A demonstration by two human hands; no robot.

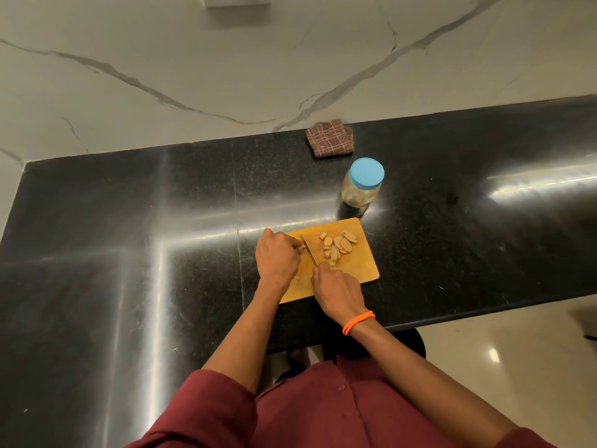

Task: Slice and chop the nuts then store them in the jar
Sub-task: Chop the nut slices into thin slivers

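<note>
- The slicing step is in hand, I think: the right hand [336, 287] has its fingers curled around the handle of a knife [309, 251], whose blade lies across the wooden cutting board [363, 270] in the middle of the frame.
- The left hand [277, 258] is curled over a small nut piece [301, 248] just left of the blade; it seems to pinch the piece, though the fingertips are partly hidden.
- A pile of sliced nuts [339, 244] lies on the upper right part of the board.
- The jar [361, 185] stands above the board, just beside its upper edge, with its blue lid [367, 172] still on.
- The next cut calls for keeping the fingertips away from the edge; later the lid must come off for storing.
</note>
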